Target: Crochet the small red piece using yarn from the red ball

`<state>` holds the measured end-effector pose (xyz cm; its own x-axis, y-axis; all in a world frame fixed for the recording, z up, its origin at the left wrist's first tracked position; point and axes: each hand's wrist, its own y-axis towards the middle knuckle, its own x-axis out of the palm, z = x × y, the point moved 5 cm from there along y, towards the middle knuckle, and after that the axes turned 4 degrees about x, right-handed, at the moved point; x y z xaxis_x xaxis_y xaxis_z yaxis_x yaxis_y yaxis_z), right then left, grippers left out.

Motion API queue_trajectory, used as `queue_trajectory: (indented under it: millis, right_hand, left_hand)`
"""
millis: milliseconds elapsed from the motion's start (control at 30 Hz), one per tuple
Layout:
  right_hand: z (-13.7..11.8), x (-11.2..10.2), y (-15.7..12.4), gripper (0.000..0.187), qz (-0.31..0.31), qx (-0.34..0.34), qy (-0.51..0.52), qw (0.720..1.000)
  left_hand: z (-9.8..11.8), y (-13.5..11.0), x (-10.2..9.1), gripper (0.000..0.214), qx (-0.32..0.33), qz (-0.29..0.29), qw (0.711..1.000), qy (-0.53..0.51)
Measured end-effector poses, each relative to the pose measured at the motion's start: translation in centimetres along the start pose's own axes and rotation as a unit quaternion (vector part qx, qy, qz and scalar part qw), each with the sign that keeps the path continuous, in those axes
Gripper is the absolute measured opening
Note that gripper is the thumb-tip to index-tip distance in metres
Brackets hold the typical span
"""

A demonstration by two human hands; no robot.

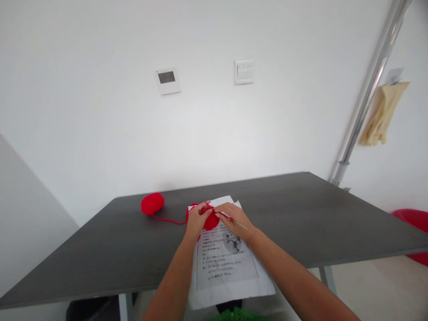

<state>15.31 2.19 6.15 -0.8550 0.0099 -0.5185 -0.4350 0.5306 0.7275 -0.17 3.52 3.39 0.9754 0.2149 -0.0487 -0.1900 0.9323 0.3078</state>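
A round red crochet piece (211,221) is held between my two hands above printed paper sheets (230,263). My left hand (198,219) pinches the piece at its left edge, with red yarn (170,221) running past the fingers. In my right hand (236,219) is a thin crochet hook (241,225) with a red grip, its shaft end pointing down to the right. The hook's working tip is at the top of the piece, too small to make out. The yarn leads left to a red yarn ball (153,203) on the table.
The dark grey table (284,200) stands against a white wall with a thermostat panel (167,81) and a light switch (244,72). A metal pole (368,102) and hanging pale gloves (383,116) are at right, above a red seat (413,218). The paper overhangs the near table edge.
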Motion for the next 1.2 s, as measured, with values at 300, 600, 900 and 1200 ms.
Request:
queue_trajectory:
  millis: [300, 600, 900, 1200]
  right_hand:
    - [0.0, 0.0, 0.0, 0.015, -0.003, 0.000, 0.013, 1.000]
    - [0.7, 0.0, 0.0, 0.015, -0.002, 0.043, 0.059, 0.997]
    - [1.5, -0.8, 0.2, 0.021, 0.045, 0.188, 0.214, 0.957]
    - [2.5, -0.5, 0.3, 0.024, 0.053, 0.265, 0.363, 0.892]
  left_hand:
    - [1.6, -0.3, -0.4, 0.020, 0.036, 0.036, 0.998, 0.046]
    - [1.2, -0.2, -0.1, 0.022, 0.012, 0.007, 0.999, 0.030]
    - [0.0, -0.6, 0.3, 0.038, -0.087, -0.033, 0.991, -0.096]
    - [0.4, -1.0, 0.5, 0.043, -0.145, -0.047, 0.966, -0.210]
